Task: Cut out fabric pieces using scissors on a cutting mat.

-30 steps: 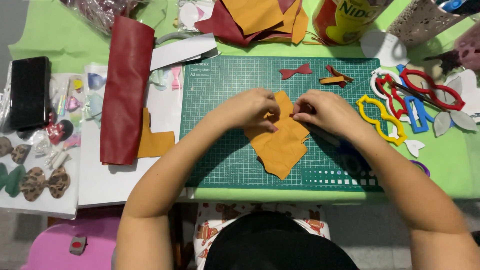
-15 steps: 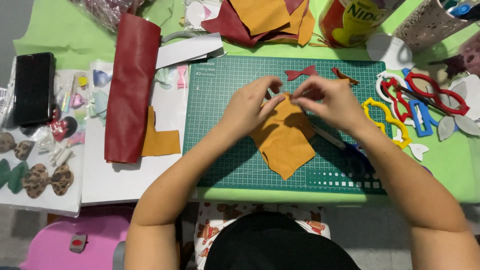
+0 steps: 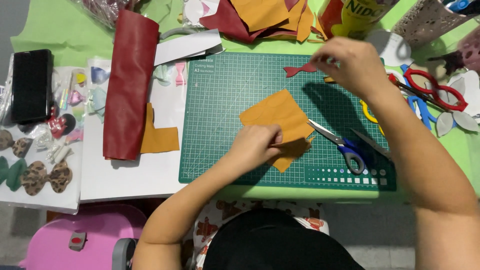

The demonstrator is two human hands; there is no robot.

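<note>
A mustard-yellow leather piece (image 3: 277, 116) lies on the green cutting mat (image 3: 225, 95). My left hand (image 3: 257, 146) grips its near edge and pins it to the mat. My right hand (image 3: 347, 62) hovers over the mat's far right, fingers pinched on the right end of a small dark red bow-shaped cutout (image 3: 299, 69). Blue-handled scissors (image 3: 342, 144) lie open on the mat, just right of the yellow piece, touched by neither hand.
A dark red leather roll (image 3: 129, 85) and a mustard scrap (image 3: 161, 136) lie left of the mat. A black phone (image 3: 31, 85) and finished bows (image 3: 45, 176) sit far left. Leather scraps (image 3: 260, 17) and a yellow tin (image 3: 352, 15) are behind; coloured templates (image 3: 435, 90) at right.
My right hand let go of the yellow piece and moved up and right to the red bow cutout. The scissors now show on the mat. My left hand stays on the yellow piece.
</note>
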